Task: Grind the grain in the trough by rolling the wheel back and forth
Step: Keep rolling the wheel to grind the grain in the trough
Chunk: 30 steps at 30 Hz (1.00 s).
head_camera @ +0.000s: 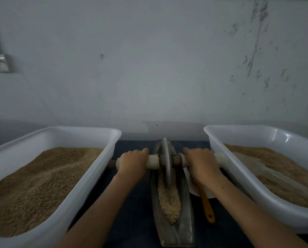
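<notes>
Gripping white-sleeved axle either side, left hand (133,161) and right hand (199,162), keeping grey metal wheel (166,161) upright over pale crushed grain (169,203) in narrow boat-shaped metal trough (185,221).

Fingers (143,150) of left hand (133,162) curled over the far side of the axle handle (154,161), tips out of sight. Same for right hand (201,164): fingertips hidden behind the handle. Lower rim of wheel (166,162) sunk in grain (169,199) inside trough (185,212), contact point not visible. Near end of the trough cut by the bottom edge. White dish (194,189) right of the trough mostly covered by the right forearm; head of orange-handled tool (207,205) hidden there too. Left tub (88,174) and right tub (242,173), either side of the trough, cropped by the edges. Small wall fixture (0,62) far up-left of the trough blurred, not identifiable.
</notes>
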{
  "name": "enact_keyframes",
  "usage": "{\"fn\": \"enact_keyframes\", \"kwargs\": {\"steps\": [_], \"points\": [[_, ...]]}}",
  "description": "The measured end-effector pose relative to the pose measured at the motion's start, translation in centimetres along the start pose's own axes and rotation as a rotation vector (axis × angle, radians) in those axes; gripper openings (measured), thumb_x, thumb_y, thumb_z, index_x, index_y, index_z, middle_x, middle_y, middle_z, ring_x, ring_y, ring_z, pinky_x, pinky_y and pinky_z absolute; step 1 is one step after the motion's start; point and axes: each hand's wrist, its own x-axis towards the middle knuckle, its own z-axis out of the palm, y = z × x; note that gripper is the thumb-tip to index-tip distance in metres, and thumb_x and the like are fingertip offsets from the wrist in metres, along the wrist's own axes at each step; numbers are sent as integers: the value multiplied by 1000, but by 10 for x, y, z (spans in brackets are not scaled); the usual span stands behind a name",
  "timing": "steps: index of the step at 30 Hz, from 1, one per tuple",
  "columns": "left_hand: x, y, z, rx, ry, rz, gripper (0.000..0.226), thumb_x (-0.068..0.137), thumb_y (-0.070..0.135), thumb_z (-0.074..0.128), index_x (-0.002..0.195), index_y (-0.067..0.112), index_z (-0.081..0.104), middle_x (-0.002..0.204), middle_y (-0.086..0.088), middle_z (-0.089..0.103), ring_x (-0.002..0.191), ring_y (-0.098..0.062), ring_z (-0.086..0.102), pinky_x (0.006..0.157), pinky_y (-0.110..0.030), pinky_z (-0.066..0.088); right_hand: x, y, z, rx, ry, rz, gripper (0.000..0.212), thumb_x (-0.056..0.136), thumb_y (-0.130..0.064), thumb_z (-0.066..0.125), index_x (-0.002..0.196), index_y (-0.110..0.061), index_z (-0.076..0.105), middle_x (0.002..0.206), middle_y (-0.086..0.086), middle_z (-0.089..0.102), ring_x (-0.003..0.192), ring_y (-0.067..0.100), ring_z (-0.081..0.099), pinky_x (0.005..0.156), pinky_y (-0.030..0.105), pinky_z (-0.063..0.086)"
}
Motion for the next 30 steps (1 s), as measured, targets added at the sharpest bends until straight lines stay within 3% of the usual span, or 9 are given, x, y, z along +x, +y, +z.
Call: {"fn": "enact_keyframes", "kwargs": {"steps": [4,8,12,15,17,21,25,27,30], "points": [[3,-4,-2,14,-90,17,30,87,26,60,113,18,49,109,-4,61,98,-22,59,73,-31,40,0,2,-11,-19,-119,-9,13,90,-14,55,101,-21,53,106,2,62,100,21,59,82,32,41],[6,-10,-13,-31,-395,95,40,81,29,69,116,17,55,110,-4,62,99,-22,59,76,-32,44,0,4,-36,0,-481,-51,12,88,-19,62,97,-17,56,99,3,62,87,18,59,73,29,46],[6,-13,-16,-153,-598,117,26,79,23,71,101,14,61,97,-4,65,84,-19,61,71,-30,45,-1,4,-45,45,-727,-13,30,84,-22,70,111,-11,61,107,9,65,89,18,61,76,29,50],[5,-11,-17,-144,-577,85,34,80,25,71,110,15,60,104,-5,65,88,-19,60,74,-30,44,1,3,-41,36,-682,-8,26,85,-20,67,109,-12,62,102,6,65,89,18,62,76,29,50],[5,-9,-16,-59,-460,81,36,81,29,68,113,16,57,108,-4,63,93,-21,59,73,-31,42,3,4,-35,3,-581,-7,18,87,-17,63,104,-13,62,96,4,62,87,19,62,72,29,47],[4,-5,-6,27,-111,71,24,88,25,56,109,17,49,108,-5,61,97,-24,59,72,-31,38,4,6,-14,-6,-254,17,13,89,-14,55,101,-18,57,102,4,62,94,23,61,74,31,43],[2,-2,2,19,36,21,22,90,24,56,106,19,43,103,-1,62,90,-20,60,67,-29,36,1,4,3,-34,35,-1,15,89,-12,51,88,-23,41,96,0,64,92,23,59,70,30,28],[1,-3,3,14,29,15,23,89,24,57,107,18,44,103,-2,62,91,-20,60,67,-29,36,3,4,4,-35,27,-12,18,89,-12,52,87,-23,39,97,0,63,92,22,59,71,30,28],[4,-7,0,21,-62,50,28,87,26,59,111,18,47,107,-4,62,96,-22,60,72,-31,39,4,7,-4,-26,-123,-10,13,87,-14,57,95,-21,50,103,2,63,97,23,60,73,30,36]]}}
